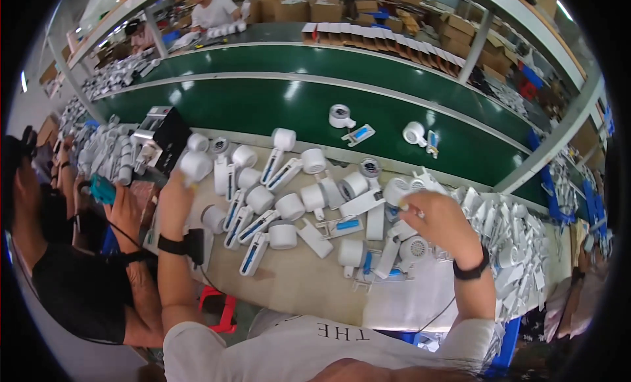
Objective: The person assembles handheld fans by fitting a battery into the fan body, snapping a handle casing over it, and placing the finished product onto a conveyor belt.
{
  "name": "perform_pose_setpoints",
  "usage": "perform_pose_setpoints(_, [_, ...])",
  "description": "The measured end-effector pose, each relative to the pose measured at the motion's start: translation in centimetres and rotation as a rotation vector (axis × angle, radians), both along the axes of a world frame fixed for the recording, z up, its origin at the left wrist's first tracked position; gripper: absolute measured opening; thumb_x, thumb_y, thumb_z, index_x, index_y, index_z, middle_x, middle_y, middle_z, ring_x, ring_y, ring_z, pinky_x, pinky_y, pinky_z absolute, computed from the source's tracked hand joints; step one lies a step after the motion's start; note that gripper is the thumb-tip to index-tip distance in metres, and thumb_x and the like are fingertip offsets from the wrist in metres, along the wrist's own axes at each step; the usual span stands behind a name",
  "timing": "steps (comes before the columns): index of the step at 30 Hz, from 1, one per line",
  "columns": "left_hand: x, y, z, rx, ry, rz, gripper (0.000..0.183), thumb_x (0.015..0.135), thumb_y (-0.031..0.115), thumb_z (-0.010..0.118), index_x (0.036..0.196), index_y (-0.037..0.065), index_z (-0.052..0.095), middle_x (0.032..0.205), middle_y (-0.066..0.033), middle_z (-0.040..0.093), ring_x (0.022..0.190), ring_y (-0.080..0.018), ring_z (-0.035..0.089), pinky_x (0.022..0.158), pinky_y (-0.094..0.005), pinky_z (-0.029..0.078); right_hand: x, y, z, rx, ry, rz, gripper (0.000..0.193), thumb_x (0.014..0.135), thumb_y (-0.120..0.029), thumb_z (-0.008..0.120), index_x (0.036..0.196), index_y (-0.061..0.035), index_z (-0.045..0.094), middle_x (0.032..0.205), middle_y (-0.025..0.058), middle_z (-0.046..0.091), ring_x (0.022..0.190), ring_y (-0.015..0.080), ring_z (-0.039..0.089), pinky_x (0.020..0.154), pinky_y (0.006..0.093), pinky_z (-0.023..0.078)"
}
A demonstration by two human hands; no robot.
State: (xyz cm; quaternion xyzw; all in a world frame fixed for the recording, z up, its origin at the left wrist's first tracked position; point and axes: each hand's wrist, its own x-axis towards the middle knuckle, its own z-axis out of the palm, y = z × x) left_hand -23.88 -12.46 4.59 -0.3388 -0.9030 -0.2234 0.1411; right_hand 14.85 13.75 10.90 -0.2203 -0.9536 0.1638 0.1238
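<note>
My left hand (176,208) is raised at the left of the worktable, beside a white round fan head (196,165). Motion smears its fingers, so their grip cannot be made out. On the right, my right hand (439,221) hovers over a cluster of white fan parts, its fingers bent and pressed together near a white fan head (396,190); what they hold, if anything, is hidden. Between my hands lie several half-assembled handheld fans (263,227) with open handles showing blue insides. A round grille (415,249) and a blue battery (347,225) lie near my right hand.
A dense heap of white handle pieces (506,244) covers the table's right end. A black device (162,139) stands at the back left. Beyond runs a green conveyor (263,106) carrying fan parts. At left, a co-worker's hand (125,211) is near a teal tool (102,189).
</note>
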Motion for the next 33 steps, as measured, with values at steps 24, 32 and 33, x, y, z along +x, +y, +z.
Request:
perform_pose_setpoints(24, [9.8, 20.1, -2.9, 0.789, -1.894, -0.55, 0.047, 0.091, 0.038, 0.043, 0.118, 0.0, 0.045, 0.122, -0.0162, 0.05, 0.111, -0.0264, 0.049, 0.096, -0.0378, 0.039, -16.6, 11.1, -4.6, -0.538, 0.061, -0.172, 0.04, 0.067, -0.028, 0.064, 0.085, 0.0059, 0.054, 0.076, 0.0224, 0.059, 0.069, 0.0341, 0.06, 0.062, 0.0381, 0.047])
perform_pose_setpoints(32, [19.9, 21.5, -1.1, 0.946, -1.806, -0.912, 0.042, 0.092, 0.033, 0.041, 0.117, -0.001, 0.043, 0.109, -0.0141, 0.056, 0.099, -0.0216, 0.056, 0.088, -0.0345, 0.043, -5.6, 0.6, -3.1, -0.294, 0.143, -0.195, 0.053, 0.073, -0.034, 0.062, 0.108, 0.0041, 0.048, 0.066, 0.015, 0.059, 0.05, 0.0247, 0.058, 0.047, 0.0332, 0.046])
perform_pose_setpoints(33, [21.1, 21.3, -1.2, 0.967, -1.672, -0.991, 0.04, 0.092, 0.032, 0.043, 0.114, -0.001, 0.044, 0.104, -0.013, 0.058, 0.093, -0.0202, 0.058, 0.085, -0.033, 0.046, -4.7, -0.6, -2.3, -0.296, 0.023, -0.263, 0.059, 0.074, -0.041, 0.063, 0.111, 0.0027, 0.047, 0.068, 0.0163, 0.059, 0.057, 0.027, 0.061, 0.051, 0.0342, 0.047])
